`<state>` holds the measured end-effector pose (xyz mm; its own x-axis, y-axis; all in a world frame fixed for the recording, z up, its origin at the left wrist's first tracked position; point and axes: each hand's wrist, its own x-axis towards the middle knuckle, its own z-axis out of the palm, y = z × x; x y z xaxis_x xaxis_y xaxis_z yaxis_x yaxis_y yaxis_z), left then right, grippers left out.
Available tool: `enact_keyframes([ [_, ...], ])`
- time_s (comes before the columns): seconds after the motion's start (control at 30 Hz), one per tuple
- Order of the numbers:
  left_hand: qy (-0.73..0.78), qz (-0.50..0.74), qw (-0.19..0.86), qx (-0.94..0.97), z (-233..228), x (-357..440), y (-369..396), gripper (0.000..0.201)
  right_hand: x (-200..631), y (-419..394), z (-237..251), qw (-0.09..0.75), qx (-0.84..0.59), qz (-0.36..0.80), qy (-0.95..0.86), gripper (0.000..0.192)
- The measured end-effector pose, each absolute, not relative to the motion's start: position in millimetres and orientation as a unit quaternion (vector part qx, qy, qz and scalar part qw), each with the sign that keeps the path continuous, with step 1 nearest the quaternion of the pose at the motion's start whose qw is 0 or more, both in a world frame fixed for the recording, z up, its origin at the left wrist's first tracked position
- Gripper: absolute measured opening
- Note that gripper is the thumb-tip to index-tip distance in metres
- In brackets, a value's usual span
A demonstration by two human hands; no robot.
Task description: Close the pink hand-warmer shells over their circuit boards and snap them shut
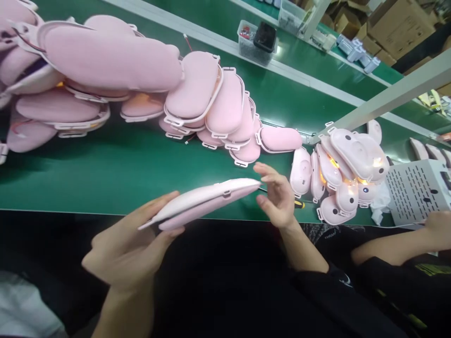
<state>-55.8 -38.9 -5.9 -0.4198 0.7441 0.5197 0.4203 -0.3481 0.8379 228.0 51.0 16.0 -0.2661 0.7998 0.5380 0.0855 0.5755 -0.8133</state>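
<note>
My left hand point(130, 246) grips the left end of a pale pink oval pad with a white shell point(207, 199), fingers above and thumb below. The pad is held edge-on over the front of the green bench, its right end tilted up. My right hand point(278, 195) is by that right end, fingers curved and apart, with nothing visible between them. Behind it lies a screwdriver with a yellow and black handle point(299, 204), mostly hidden by the hand.
Pink padded shells point(112, 56) are heaped along the back left of the green bench point(141, 164). Pale shells, some lit orange point(348, 164), are piled at right beside a perforated metal box point(416, 188). A co-worker's arm point(398, 239) rests near it. A clear bin point(255, 44) stands behind.
</note>
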Motion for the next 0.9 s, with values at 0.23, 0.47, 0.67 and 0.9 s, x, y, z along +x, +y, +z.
enact_keyframes([
  [0.23,0.489,0.641,0.076,0.587,3,-38,-28,0.053,174,45,20,0.33,-0.257,0.289,-0.861,0.04],
  [0.47,0.537,0.642,0.015,0.548,7,-22,-28,0.02,167,40,8,0.334,-0.307,0.295,-0.841,0.028],
  [0.67,0.535,0.623,0.127,0.556,7,-50,-21,0.028,202,56,25,0.29,-0.3,0.289,-0.862,0.039],
  [0.9,0.49,0.6,0.041,0.632,-2,-44,-20,0.032,174,50,-22,0.336,-0.306,0.295,-0.84,0.031],
])
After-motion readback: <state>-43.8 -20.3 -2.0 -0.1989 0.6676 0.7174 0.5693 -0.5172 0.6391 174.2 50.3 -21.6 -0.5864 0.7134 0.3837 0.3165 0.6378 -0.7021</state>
